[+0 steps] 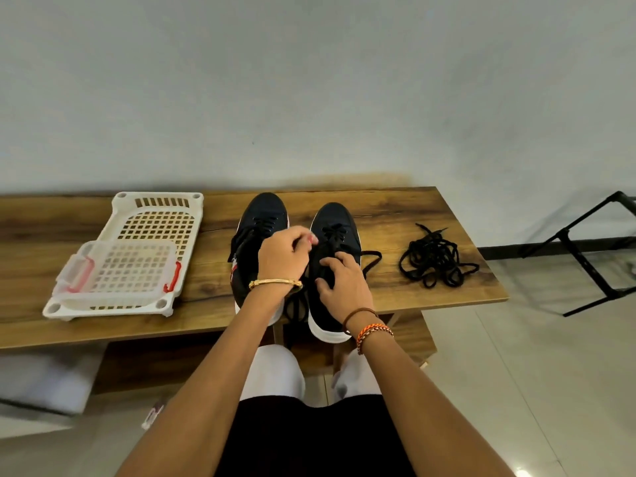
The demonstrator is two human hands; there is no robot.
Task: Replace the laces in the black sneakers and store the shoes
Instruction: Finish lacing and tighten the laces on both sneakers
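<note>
The place looks like a plain room in a home. A wood-grain counter (pixel 413 215) stands against a bare pale wall (pixel 309 98) on a glossy tiled floor (pixel 533 373). A white plastic basket tray (pixel 192 215) with a clear lidded box (pixel 127 266) sits on it, and a black metal frame (pixel 585 256) stands at the right.

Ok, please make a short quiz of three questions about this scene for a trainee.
1. True or false: the loose pile of black laces lies right of the two black sneakers.
2. What sits on the white perforated plastic tray?
A. a shoe
B. a clear plastic box with red latches
3. Which sneaker do the left hand and right hand work on?

Key: 1 true; 2 B; 3 the right one.
</note>
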